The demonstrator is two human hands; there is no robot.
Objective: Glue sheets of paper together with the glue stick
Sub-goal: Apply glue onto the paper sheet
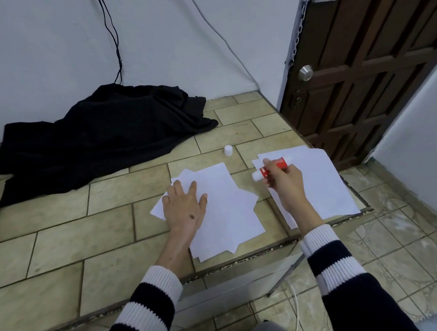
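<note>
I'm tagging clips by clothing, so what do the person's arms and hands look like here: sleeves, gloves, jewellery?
Both arms wear a dark navy knitted sweater with wide white bands: ribbed white cuffs and a second white stripe higher up each sleeve. The left hand and right hand are bare, no gloves, and no rings or watch show. The left hand's back carries a small dark mark.

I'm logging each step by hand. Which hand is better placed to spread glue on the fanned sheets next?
Probably the right hand: it already holds the uncapped glue stick beside the fanned sheets, while the left hand lies flat on them, steadying them.
</note>
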